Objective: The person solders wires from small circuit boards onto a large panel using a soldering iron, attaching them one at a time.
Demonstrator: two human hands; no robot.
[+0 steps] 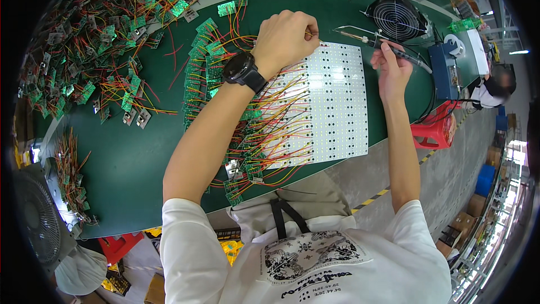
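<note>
My right hand (392,70) grips a dark soldering iron (367,40), whose metal tip points left, just above the far right corner of a white LED panel sheet (343,98). A thin curved metal tube runs along the iron. Over the sheet's far left corner, my left hand (287,36) is closed in a pinch on thin wires, partly hidden by the fingers. Red and yellow wires (287,118) spread across the left part of the sheet. They lead to green circuit boards (195,79) lined up at its left.
A large heap of wired green boards (84,39) covers the far left of the green table (135,174). A black fan (396,16) stands behind the iron, with a blue box (444,65) at the right edge. Beyond are red stools (430,134) and a person (495,87).
</note>
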